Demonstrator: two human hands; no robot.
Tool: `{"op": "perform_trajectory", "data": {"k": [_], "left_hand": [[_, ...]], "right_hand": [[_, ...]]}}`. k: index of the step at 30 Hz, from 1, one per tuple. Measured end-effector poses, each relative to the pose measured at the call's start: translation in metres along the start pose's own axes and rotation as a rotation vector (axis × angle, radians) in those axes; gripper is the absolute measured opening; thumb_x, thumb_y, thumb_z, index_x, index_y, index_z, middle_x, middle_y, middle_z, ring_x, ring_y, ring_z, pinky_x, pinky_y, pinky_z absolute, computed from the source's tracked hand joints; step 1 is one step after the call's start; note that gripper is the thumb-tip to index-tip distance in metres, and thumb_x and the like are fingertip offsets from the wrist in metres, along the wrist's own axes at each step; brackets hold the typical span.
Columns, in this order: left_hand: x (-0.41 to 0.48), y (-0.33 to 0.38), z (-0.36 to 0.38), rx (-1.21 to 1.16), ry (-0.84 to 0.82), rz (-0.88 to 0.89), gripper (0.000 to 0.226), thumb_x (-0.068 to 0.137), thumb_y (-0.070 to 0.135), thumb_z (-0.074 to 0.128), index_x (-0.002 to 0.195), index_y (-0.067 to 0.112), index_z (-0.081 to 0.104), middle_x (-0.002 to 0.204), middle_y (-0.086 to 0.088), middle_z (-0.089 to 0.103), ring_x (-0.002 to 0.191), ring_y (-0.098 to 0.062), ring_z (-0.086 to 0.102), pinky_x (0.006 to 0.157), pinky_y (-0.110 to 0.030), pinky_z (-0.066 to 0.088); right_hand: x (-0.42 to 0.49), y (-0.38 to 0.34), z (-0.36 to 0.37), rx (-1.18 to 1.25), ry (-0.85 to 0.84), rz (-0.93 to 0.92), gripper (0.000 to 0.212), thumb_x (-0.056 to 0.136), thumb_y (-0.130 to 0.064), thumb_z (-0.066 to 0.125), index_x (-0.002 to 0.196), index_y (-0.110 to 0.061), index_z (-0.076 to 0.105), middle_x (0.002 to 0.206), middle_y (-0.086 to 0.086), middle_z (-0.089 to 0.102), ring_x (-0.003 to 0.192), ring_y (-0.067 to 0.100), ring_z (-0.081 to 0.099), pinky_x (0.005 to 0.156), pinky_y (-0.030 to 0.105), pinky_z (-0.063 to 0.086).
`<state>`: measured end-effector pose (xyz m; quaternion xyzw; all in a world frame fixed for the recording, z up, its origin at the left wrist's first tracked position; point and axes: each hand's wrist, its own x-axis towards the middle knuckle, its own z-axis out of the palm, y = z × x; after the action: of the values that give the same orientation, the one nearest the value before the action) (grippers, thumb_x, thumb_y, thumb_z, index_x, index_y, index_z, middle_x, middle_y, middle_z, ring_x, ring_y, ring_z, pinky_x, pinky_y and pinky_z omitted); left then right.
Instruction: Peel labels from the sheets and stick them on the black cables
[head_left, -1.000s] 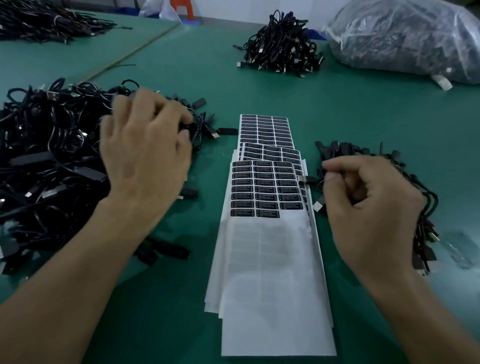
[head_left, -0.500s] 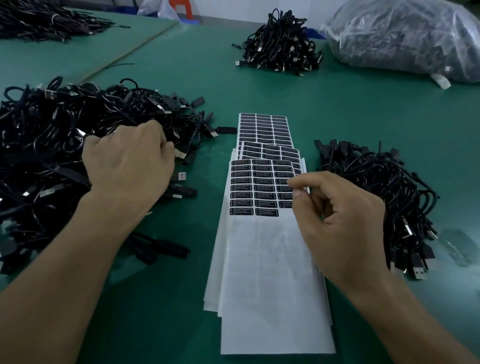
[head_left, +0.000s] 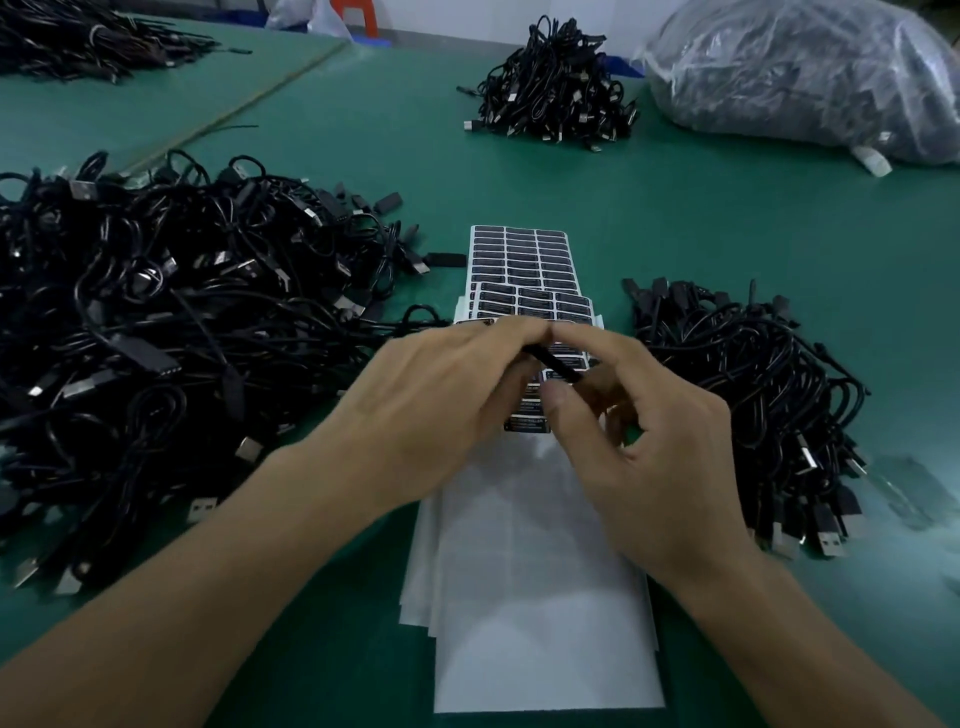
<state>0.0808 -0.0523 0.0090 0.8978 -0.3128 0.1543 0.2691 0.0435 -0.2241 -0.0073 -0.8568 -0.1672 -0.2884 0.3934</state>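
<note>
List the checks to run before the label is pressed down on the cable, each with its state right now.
1. Grip on the thin black cable: ok; the left hand and the right hand both pinch it above the sheets.
2. Peeled label seated on that cable: cannot tell; fingers cover the spot.
3. The white label sheets lying flat on the green table: ok.
4. Supply of black printed labels on the top sheet: ok; some rows show beside the hands.
5. The left pile of black cables kept apart from the right pile of black cables: ok; the sheets lie between them.
</note>
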Motion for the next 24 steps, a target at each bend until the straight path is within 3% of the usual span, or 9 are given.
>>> {"op": "perform_trajectory", "data": {"k": [5, 9, 11, 14, 17, 19, 22, 24], "left_hand": [[0.000, -0.002, 0.000, 0.027, 0.102, 0.055, 0.038, 0.101, 0.037, 0.043, 0.111, 0.017, 0.074, 0.082, 0.002, 0.076, 0.065, -0.025, 0.068, 0.057, -0.044, 0.054], [0.000, -0.005, 0.000, 0.110, 0.307, 0.128, 0.024, 0.095, 0.035, 0.063, 0.093, 0.019, 0.080, 0.071, 0.005, 0.070, 0.059, -0.016, 0.058, 0.048, -0.036, 0.050], [0.000, -0.007, 0.001, 0.151, 0.360, 0.102, 0.024, 0.093, 0.040, 0.066, 0.088, 0.020, 0.080, 0.072, 0.004, 0.058, 0.070, -0.014, 0.047, 0.050, -0.034, 0.045], [0.001, -0.008, 0.001, 0.148, 0.250, 0.111, 0.029, 0.094, 0.042, 0.060, 0.086, 0.019, 0.075, 0.082, 0.002, 0.057, 0.079, -0.018, 0.048, 0.066, -0.035, 0.042], [0.001, -0.003, 0.002, 0.099, 0.118, -0.028, 0.035, 0.100, 0.047, 0.042, 0.090, 0.019, 0.061, 0.075, 0.007, 0.065, 0.069, -0.020, 0.060, 0.069, -0.037, 0.043], [0.000, -0.003, 0.005, 0.024, 0.087, -0.146, 0.031, 0.103, 0.044, 0.034, 0.095, 0.020, 0.051, 0.070, 0.006, 0.068, 0.063, -0.021, 0.063, 0.064, -0.039, 0.048], [-0.001, -0.004, 0.010, -0.088, 0.078, -0.215, 0.022, 0.104, 0.037, 0.031, 0.100, 0.021, 0.046, 0.071, 0.006, 0.068, 0.062, -0.017, 0.064, 0.061, -0.044, 0.050], [-0.001, -0.004, 0.014, -0.127, 0.030, -0.238, 0.020, 0.104, 0.033, 0.034, 0.104, 0.018, 0.047, 0.075, 0.003, 0.069, 0.067, -0.022, 0.064, 0.064, -0.046, 0.050]], "right_hand": [[0.002, 0.004, 0.001, -0.049, 0.031, 0.024, 0.017, 0.093, -0.021, 0.066, 0.108, -0.019, 0.074, 0.084, -0.013, 0.064, 0.077, -0.002, 0.058, 0.071, 0.005, 0.041], [0.002, 0.005, 0.000, -0.052, 0.027, 0.013, 0.012, 0.095, -0.017, 0.063, 0.098, -0.015, 0.074, 0.084, -0.008, 0.065, 0.079, 0.002, 0.056, 0.072, 0.008, 0.041], [0.001, 0.005, 0.000, -0.054, 0.023, 0.022, 0.012, 0.097, -0.016, 0.061, 0.094, -0.014, 0.071, 0.083, -0.008, 0.062, 0.079, 0.003, 0.055, 0.071, 0.008, 0.040], [0.001, 0.004, 0.001, -0.045, 0.021, 0.059, 0.012, 0.097, -0.018, 0.059, 0.093, -0.013, 0.070, 0.082, -0.009, 0.062, 0.079, 0.005, 0.056, 0.071, 0.010, 0.041], [0.000, 0.003, 0.000, -0.061, 0.010, 0.171, 0.021, 0.097, -0.028, 0.059, 0.111, -0.018, 0.069, 0.091, -0.015, 0.065, 0.085, 0.000, 0.060, 0.076, 0.011, 0.045], [-0.001, 0.003, -0.001, -0.149, -0.098, 0.256, 0.034, 0.098, -0.035, 0.060, 0.130, -0.023, 0.060, 0.107, -0.011, 0.066, 0.102, 0.004, 0.058, 0.087, 0.019, 0.043], [-0.004, 0.001, -0.001, -0.310, -0.311, 0.333, 0.061, 0.095, -0.049, 0.054, 0.149, -0.030, 0.036, 0.138, -0.007, 0.053, 0.129, 0.010, 0.035, 0.096, 0.021, 0.026], [-0.004, -0.003, 0.000, -0.360, -0.374, 0.343, 0.074, 0.090, -0.062, 0.047, 0.153, -0.031, 0.026, 0.148, -0.007, 0.045, 0.132, 0.009, 0.025, 0.099, 0.024, 0.027]]}}
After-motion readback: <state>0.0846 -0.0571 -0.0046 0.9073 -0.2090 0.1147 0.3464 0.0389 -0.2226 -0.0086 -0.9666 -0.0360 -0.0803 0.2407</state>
